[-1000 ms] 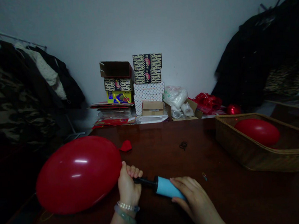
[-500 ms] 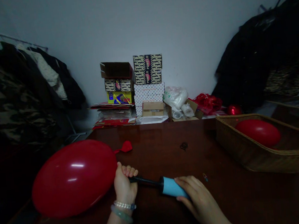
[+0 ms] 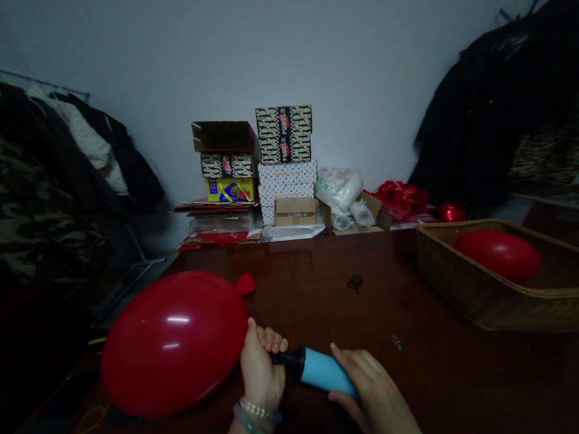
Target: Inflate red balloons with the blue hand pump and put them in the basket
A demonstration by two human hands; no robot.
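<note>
A large inflated red balloon (image 3: 173, 341) lies on the dark wooden table (image 3: 326, 301) at the front left. My left hand (image 3: 260, 373) is closed around the balloon's neck and the black nozzle of a hand pump. The pump's blue barrel (image 3: 324, 371) runs to the right, gripped by my right hand (image 3: 371, 398). Its black shaft is almost fully pushed in. A small uninflated red balloon (image 3: 245, 284) lies on the table just behind the big one.
A wicker basket (image 3: 476, 296) at the right holds another inflated red balloon (image 3: 497, 254). Stacked boxes (image 3: 285, 157), bags and red ribbon sit at the table's far edge. A black rubber band (image 3: 355, 282) lies mid-table. Coats hang at both sides.
The pump was drawn out half a second ago and is now pushed in, my right hand moving toward the left. The balloon and my left hand shifted right.
</note>
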